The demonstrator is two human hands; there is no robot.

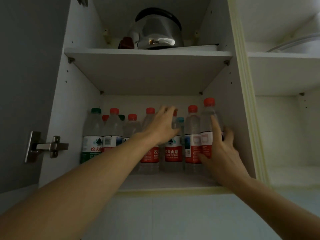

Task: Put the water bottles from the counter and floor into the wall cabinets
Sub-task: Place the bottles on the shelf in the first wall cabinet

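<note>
Both hands work the lower shelf [166, 181]: right hand [223, 151] clasps the rightmost bottle [208, 129], left hand [162, 125] spread on a middle bottle [173, 149]; next, nudge them snug.

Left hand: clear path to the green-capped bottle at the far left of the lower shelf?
Probably yes. The left hand is inside the cabinet, and the green-capped clear plastic bottle stands in front, unblocked.

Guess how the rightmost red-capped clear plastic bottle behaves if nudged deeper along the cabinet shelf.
The red-capped clear plastic bottle stands tall and narrow, so a high push probably tips it. The right hand grips low around its label, likely steadier. It looks full, so probably heavy; the smooth white shelf should allow sliding.
</note>
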